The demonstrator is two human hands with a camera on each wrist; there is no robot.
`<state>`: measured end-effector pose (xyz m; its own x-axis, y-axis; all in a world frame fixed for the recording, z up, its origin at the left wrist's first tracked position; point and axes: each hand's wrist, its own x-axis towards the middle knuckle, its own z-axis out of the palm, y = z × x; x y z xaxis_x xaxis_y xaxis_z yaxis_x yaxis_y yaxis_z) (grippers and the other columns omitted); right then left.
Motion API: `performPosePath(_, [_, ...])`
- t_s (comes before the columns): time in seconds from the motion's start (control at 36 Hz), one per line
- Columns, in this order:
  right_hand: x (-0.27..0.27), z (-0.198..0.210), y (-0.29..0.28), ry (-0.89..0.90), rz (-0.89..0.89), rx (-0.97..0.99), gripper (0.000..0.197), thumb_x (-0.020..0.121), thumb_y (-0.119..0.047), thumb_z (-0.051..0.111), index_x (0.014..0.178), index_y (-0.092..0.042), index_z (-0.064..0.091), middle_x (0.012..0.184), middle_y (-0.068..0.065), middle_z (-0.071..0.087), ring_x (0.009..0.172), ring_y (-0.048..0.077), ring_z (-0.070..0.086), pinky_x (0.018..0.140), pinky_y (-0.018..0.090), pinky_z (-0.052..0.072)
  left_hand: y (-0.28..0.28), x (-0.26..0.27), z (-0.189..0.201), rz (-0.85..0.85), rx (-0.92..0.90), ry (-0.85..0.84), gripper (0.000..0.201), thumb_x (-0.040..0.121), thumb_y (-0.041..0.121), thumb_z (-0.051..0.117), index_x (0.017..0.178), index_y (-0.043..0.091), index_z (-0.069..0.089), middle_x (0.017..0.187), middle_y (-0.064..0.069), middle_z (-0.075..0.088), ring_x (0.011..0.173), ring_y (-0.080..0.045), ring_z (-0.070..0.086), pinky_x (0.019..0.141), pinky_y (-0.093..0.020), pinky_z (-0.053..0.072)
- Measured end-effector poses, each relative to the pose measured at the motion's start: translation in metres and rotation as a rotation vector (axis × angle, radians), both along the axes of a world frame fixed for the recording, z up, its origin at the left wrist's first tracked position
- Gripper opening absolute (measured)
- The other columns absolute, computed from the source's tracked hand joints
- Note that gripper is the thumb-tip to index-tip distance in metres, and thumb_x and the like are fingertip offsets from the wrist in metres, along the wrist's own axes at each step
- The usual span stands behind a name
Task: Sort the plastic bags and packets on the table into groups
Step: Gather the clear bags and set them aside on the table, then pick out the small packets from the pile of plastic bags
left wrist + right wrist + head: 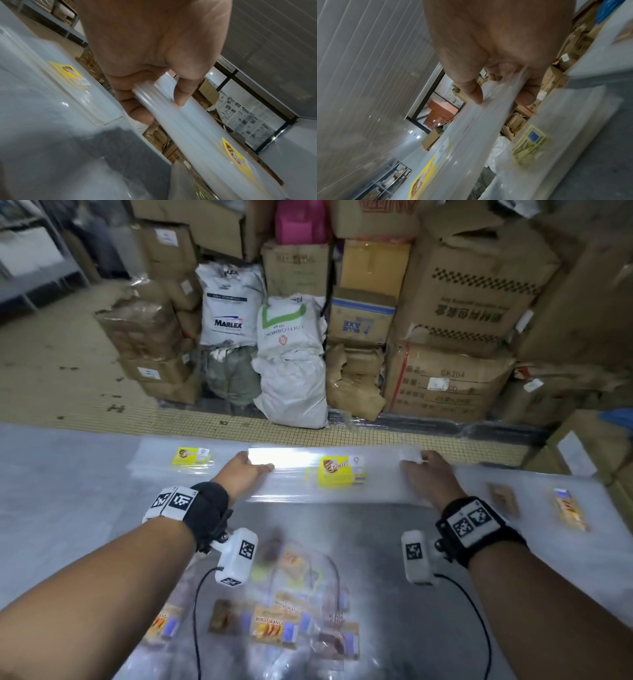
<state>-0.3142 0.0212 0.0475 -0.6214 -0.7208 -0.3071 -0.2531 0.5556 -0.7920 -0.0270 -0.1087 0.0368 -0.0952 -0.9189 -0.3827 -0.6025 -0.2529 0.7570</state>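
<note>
The left hand [245, 470] pinches the left end of a long clear plastic bag [301, 484], thumb on top and fingers [137, 112] curled underneath, as the left wrist view shows. The right hand [430, 477] pinches the same bag's right end, thumb and fingers closed on its edge. The bag is stretched between both hands over the far part of the grey table [68, 508] and carries a yellow label [340, 470] near its middle. To the left, beside the left hand, another clear bag with a yellow label [190, 457] lies flat on the table. At the right side lie two small packets [570, 510], blurred. Close to the person sits a loose heap of printed biscuit packets [274, 625]. Beyond the table stand stacked cardboard boxes [469, 302] and white sacks [291, 354].
</note>
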Motion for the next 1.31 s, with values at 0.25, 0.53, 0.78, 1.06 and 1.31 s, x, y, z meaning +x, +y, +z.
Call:
performPosePath(0.25, [0.068,0.018,-0.045,-0.013,0.071,-0.027,0.021,0.092,-0.016,0.053,0.106,-0.002,0.058,0.118,0.020,0.062,0.095,0.033,0.060,0.084,0.039,0.050,-0.043,0.064,0.019,0.058,-0.035,-0.075,0.078,0.094,0.034,0.065,0.153,0.004,0.023,0.156,-0.012,0.033,0.138,-0.031,0.039,0.113,-0.037,0.032])
performPosePath(0.53, [0.160,0.002,-0.123,-0.037,0.064,0.024,0.052,0.076,-0.032,0.056,0.124,-0.012,0.053,0.123,0.006,0.060,0.105,0.027,0.061,0.091,0.042,0.053,-0.124,0.152,0.013,0.044,-0.010,-0.048,0.066,0.096,0.023,0.063,0.145,-0.006,0.031,0.124,-0.021,0.060,0.090,-0.028,0.062,0.070,-0.028,0.054])
performPosePath(0.78, [0.234,-0.026,-0.192,-0.053,0.041,0.051,0.037,0.090,-0.011,0.051,0.127,-0.013,0.049,0.108,0.009,0.064,0.086,0.022,0.064,0.066,0.029,0.049,-0.194,0.226,-0.008,-0.090,0.000,-0.162,0.039,0.095,0.026,0.060,0.116,-0.007,0.059,0.109,-0.021,0.063,0.091,-0.032,0.058,0.078,-0.038,0.044])
performPosePath(1.06, [0.266,-0.067,-0.245,0.012,0.012,0.089,0.034,0.092,-0.008,0.054,0.126,-0.005,0.053,0.112,0.013,0.063,0.098,0.027,0.061,0.080,0.030,0.047,-0.239,0.259,-0.040,-0.095,-0.009,-0.230,0.042,0.097,0.028,0.059,0.118,-0.007,0.061,0.118,-0.024,0.063,0.108,-0.040,0.059,0.093,-0.044,0.045])
performPosePath(1.31, [0.274,-0.097,-0.255,0.118,0.025,0.225,0.035,0.093,-0.011,0.048,0.127,-0.002,0.049,0.116,0.011,0.060,0.112,0.029,0.057,0.085,0.026,0.039,-0.255,0.260,-0.073,-0.238,-0.028,-0.450,0.055,0.097,0.043,0.053,0.117,-0.008,0.059,0.117,-0.024,0.062,0.106,-0.038,0.058,0.081,-0.035,0.041])
